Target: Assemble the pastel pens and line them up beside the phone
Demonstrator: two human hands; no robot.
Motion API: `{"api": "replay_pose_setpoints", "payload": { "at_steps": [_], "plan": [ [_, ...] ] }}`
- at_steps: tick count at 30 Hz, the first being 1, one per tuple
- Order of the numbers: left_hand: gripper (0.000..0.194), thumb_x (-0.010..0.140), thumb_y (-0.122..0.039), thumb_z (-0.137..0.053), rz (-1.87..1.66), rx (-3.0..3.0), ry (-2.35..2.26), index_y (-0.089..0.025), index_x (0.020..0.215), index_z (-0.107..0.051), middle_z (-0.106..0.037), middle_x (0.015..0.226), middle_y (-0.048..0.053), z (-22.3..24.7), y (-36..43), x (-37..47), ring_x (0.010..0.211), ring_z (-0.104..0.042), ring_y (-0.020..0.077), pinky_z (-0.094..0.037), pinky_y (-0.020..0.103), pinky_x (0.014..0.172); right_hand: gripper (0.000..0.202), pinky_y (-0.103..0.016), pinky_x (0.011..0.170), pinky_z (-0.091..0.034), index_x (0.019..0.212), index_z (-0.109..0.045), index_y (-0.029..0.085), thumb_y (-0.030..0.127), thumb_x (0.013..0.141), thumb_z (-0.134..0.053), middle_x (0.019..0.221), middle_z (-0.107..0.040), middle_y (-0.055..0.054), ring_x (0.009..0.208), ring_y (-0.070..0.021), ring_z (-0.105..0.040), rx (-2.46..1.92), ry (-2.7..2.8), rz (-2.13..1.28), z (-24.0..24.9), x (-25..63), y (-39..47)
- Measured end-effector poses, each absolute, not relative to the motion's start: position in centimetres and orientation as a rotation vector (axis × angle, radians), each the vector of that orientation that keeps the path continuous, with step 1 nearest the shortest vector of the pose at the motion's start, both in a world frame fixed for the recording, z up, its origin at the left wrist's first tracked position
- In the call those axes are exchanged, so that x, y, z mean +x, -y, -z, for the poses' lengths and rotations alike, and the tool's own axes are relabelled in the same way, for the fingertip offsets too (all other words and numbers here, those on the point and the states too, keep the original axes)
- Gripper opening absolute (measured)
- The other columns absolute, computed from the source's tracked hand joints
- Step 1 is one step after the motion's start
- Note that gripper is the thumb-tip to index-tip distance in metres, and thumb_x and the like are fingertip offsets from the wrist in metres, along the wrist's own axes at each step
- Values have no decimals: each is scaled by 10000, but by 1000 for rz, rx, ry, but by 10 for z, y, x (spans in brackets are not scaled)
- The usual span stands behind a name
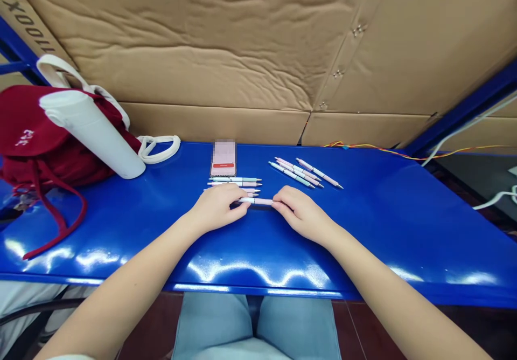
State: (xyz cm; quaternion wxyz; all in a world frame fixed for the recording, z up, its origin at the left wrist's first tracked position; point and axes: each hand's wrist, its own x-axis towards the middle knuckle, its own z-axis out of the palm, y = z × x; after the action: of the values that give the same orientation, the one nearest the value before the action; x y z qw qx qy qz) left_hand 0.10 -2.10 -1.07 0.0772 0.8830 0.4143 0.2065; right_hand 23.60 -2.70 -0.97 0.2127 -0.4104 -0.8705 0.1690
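A white and pink pen [260, 201] lies crosswise between my two hands. My left hand [220, 206] pinches its left end between thumb and fingers. At the other end, my right hand [298, 209] has its fingertips closed on the pen's tip. Just beyond my left hand is a row of similar pens [238, 180], pink and green, pointing right; my fingers partly cover them. Farther right, a slanted group of several pens [297, 171] rests on the blue table, one of them a little apart.
A phone [223, 160] lies behind the left pens. On the left, a white bottle [95, 133] leans against a dark red backpack [48, 139] with white straps. Cardboard [242, 69] walls the back of the blue table [383, 225]. Thin coloured wires [375, 149] run along the back right edge.
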Motion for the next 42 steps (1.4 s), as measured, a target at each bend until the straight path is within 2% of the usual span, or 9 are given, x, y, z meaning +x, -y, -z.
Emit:
{"api": "replay_pose_setpoints", "payload": {
  "at_steps": [6, 11, 17, 20, 30, 38, 40, 42],
  "plan": [
    [213, 854, -304, -489, -610, 2659, -1224, -199, 903, -668, -686, 893, 29, 11, 21, 2, 827, -618, 174, -476, 270, 718, 280, -321, 708, -422, 779, -563, 179, 273, 943, -356, 771, -574, -58, 745, -181, -517, -1147, 2466, -436, 12, 235, 26],
    [235, 867, -322, -472, -633, 2639, -1254, -204, 942, -661, -683, 901, 29, 8, 22, 3, 798, -619, 164, -478, 264, 719, 145, -321, 713, -433, 925, -543, 167, 301, 881, -511, 855, -573, -63, 775, -188, -528, -1157, 2398, -432, 12, 235, 27],
    [221, 864, -311, -479, -644, 2643, -1229, -206, 943, -656, -684, 902, 22, 11, 22, 3, 821, -623, 163, -477, 260, 728, 110, -329, 735, -444, 968, -534, 180, 240, 885, -494, 883, -572, -67, 801, -191, -532, -1137, 2376, -402, 15, 237, 26],
    [211, 869, -309, -474, -609, 2657, -1218, -206, 910, -654, -684, 892, 18, 11, 22, 2, 812, -623, 166, -477, 262, 714, 77, -327, 740, -443, 916, -537, 185, 215, 893, -470, 868, -571, -66, 804, -191, -529, -1116, 2383, -391, 15, 238, 26],
    [231, 910, -324, -461, -593, 2746, -1227, -191, 978, -637, -683, 978, 45, 11, 24, 4, 900, -624, 189, -487, 307, 803, 243, -351, 730, -429, 867, -584, 177, 272, 939, -371, 828, -586, -78, 783, -197, -519, -1102, 2468, -359, 14, 240, 23],
    [205, 908, -312, -477, -636, 2790, -1149, -212, 991, -636, -673, 996, 35, 10, 24, 4, 928, -610, 174, -469, 294, 830, 220, -358, 731, -407, 908, -623, 171, 287, 913, -437, 834, -610, -84, 789, -212, -533, -1125, 2564, -206, 6, 236, 29],
    [256, 879, -363, -525, -718, 2762, -1227, -219, 1072, -611, -658, 1036, 47, 8, 23, 2, 956, -596, 194, -462, 320, 851, 239, -362, 737, -412, 897, -636, 172, 287, 915, -428, 821, -621, -88, 784, -216, -549, -1131, 2510, -157, 6, 243, 25],
    [387, 823, -426, -590, -844, 2694, -1386, -206, 1141, -570, -626, 1096, 74, 5, 19, -3, 1003, -564, 230, -450, 362, 875, 248, -365, 747, -425, 891, -643, 178, 302, 909, -429, 810, -633, -88, 787, -221, -569, -1174, 2395, -115, 6, 254, 18]
  ]
}}
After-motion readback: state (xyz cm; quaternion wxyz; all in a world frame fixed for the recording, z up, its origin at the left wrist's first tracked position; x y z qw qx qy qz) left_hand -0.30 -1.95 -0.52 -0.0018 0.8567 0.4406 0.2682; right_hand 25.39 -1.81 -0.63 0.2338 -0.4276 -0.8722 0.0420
